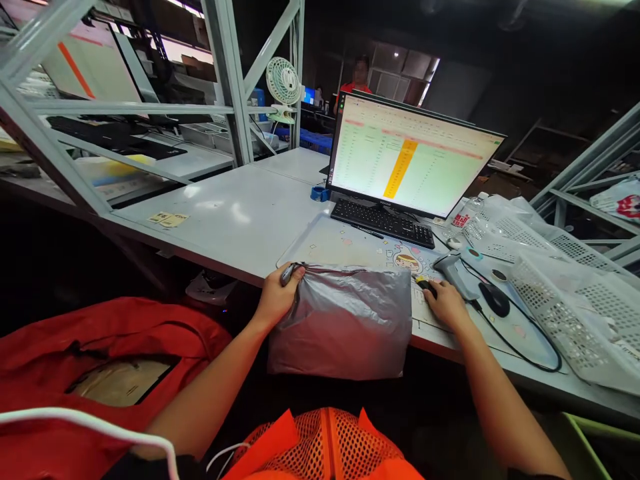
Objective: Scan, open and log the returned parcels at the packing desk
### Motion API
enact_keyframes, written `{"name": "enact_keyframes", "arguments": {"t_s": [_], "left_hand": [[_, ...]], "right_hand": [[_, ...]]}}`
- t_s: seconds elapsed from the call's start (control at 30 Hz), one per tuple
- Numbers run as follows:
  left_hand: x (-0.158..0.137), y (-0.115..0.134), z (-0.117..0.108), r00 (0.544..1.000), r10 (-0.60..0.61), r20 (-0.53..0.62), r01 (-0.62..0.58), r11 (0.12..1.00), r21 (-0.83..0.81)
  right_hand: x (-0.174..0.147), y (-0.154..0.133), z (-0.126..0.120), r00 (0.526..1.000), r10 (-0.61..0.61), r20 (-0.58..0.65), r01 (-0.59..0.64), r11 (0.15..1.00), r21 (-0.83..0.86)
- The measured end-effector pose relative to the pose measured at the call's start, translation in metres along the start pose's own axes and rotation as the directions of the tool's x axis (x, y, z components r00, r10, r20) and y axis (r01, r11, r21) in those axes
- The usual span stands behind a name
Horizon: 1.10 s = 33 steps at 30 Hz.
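At far left, a red bag lies with a tan surface showing through its opening, and a white cable crosses before it. Pale metal framing stands above the white bench, which has paper labels near its front edge. The left hand has its grip clamped on the upper left corner of a grey plastic mailer, thumb on top. A green clip fan is fixed to the framing behind. The mailer is upright between the two hands, at the bench's near edge, its lower part below that edge; whether it rests on the bench I cannot tell. Beyond it are a blue tape roll, a black keyboard and a lit monitor, on which a spreadsheet shows an orange column. The right hand is just right of the mailer, fingers at a small black-and-yellow object on the printed desk mat; I cannot tell whether its grip is closed. Just beyond lies a grey barcode scanner, then a black mouse and, farthest right, white perforated baskets.
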<state>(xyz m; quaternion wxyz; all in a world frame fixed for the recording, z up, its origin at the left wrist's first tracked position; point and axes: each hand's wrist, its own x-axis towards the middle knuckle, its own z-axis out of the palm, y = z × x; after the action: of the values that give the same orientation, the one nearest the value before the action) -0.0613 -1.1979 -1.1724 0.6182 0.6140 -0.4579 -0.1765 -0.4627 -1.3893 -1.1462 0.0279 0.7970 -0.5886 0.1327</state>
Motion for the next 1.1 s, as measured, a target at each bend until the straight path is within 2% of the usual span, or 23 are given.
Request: {"name": "enact_keyframes", "arguments": {"t_s": [0.07, 0.1, 0.13, 0.17, 0.2, 0.23, 0.33, 0.4, 0.47, 0.5, 0.53, 0.6, 0.63, 0.7, 0.8, 0.87, 0.9, 0.97, 1.0, 1.03, 1.1], "left_hand": [[-0.007, 0.000, 0.001, 0.999, -0.033, 0.011, 0.033, 0.999, -0.004], [-0.012, 0.000, 0.001, 0.999, -0.050, 0.019, 0.051, 0.999, -0.005], [-0.018, -0.001, 0.001, 0.997, -0.068, 0.031, 0.068, 0.998, -0.006], [-0.024, -0.002, 0.001, 0.995, -0.088, 0.050, 0.088, 0.996, -0.008], [-0.032, -0.004, 0.001, 0.992, -0.111, 0.066, 0.112, 0.994, -0.016], [-0.040, -0.007, 0.000, 0.987, -0.144, 0.073, 0.146, 0.989, -0.030], [-0.067, -0.015, -0.004, 0.954, -0.291, 0.066, 0.296, 0.951, -0.086], [-0.084, -0.021, -0.006, 0.928, -0.359, 0.099, 0.367, 0.926, -0.090], [-0.094, -0.027, -0.010, 0.910, -0.345, 0.230, 0.363, 0.931, -0.041], [-0.095, -0.030, -0.013, 0.887, -0.318, 0.335, 0.339, 0.941, -0.004], [-0.092, -0.032, -0.017, 0.844, -0.293, 0.450, 0.310, 0.950, 0.037], [-0.076, -0.034, -0.028, 0.710, -0.262, 0.653, 0.258, 0.960, 0.104], [-0.064, -0.033, -0.033, 0.641, -0.249, 0.726, 0.235, 0.964, 0.123], [-0.037, -0.026, -0.039, 0.558, -0.214, 0.802, 0.197, 0.973, 0.122], [-0.007, -0.003, -0.024, 0.498, -0.197, 0.845, 0.060, 0.979, 0.193], [-0.002, 0.014, 0.001, 0.453, -0.209, 0.866, -0.161, 0.937, 0.311], [-0.003, 0.021, 0.015, 0.434, -0.229, 0.871, -0.300, 0.875, 0.379], [-0.010, 0.031, 0.039, 0.427, -0.282, 0.859, -0.519, 0.702, 0.488], [-0.013, 0.033, 0.047, 0.427, -0.306, 0.851, -0.575, 0.635, 0.516], [-0.016, 0.035, 0.051, 0.420, -0.315, 0.851, -0.598, 0.609, 0.520], [-0.018, 0.036, 0.050, 0.371, -0.275, 0.887, -0.585, 0.673, 0.453]], "right_hand": [[-0.008, -0.018, -0.003, 0.991, -0.047, -0.123, 0.052, 0.998, 0.040], [-0.017, -0.034, -0.007, 0.970, -0.106, -0.219, 0.129, 0.987, 0.093], [-0.030, -0.053, -0.010, 0.923, -0.173, -0.343, 0.233, 0.962, 0.143], [-0.045, -0.074, -0.014, 0.872, -0.262, -0.414, 0.360, 0.916, 0.177], [-0.060, -0.096, -0.017, 0.830, -0.356, -0.430, 0.463, 0.869, 0.174], [-0.075, -0.115, -0.018, 0.808, -0.439, -0.393, 0.525, 0.840, 0.139], [-0.108, -0.153, -0.009, 0.787, -0.526, -0.322, 0.582, 0.807, 0.104], [-0.118, -0.160, 0.007, 0.786, -0.564, -0.253, 0.606, 0.784, 0.135], [-0.124, -0.158, 0.027, 0.786, -0.595, -0.168, 0.618, 0.767, 0.173], [-0.124, -0.156, 0.036, 0.788, -0.599, -0.141, 0.616, 0.765, 0.188], [-0.124, -0.154, 0.044, 0.792, -0.597, -0.128, 0.610, 0.767, 0.199], [-0.123, -0.151, 0.055, 0.798, -0.584, -0.149, 0.603, 0.767, 0.219], [-0.122, -0.149, 0.059, 0.796, -0.579, -0.175, 0.605, 0.762, 0.231], [-0.122, -0.147, 0.063, 0.785, -0.572, -0.236, 0.619, 0.740, 0.264], [-0.133, -0.146, 0.063, 0.769, -0.543, -0.337, 0.638, 0.678, 0.365], [-0.147, -0.147, 0.062, 0.770, -0.506, -0.388, 0.638, 0.623, 0.453], [-0.156, -0.148, 0.062, 0.780, -0.483, -0.396, 0.625, 0.606, 0.492], [-0.173, -0.150, 0.061, 0.825, -0.422, -0.376, 0.566, 0.615, 0.549], [-0.181, -0.150, 0.060, 0.853, -0.387, -0.350, 0.522, 0.636, 0.568], [-0.187, -0.149, 0.060, 0.879, -0.357, -0.316, 0.477, 0.659, 0.581], [-0.196, -0.147, 0.058, 0.910, -0.330, -0.252, 0.415, 0.691, 0.591]]}}
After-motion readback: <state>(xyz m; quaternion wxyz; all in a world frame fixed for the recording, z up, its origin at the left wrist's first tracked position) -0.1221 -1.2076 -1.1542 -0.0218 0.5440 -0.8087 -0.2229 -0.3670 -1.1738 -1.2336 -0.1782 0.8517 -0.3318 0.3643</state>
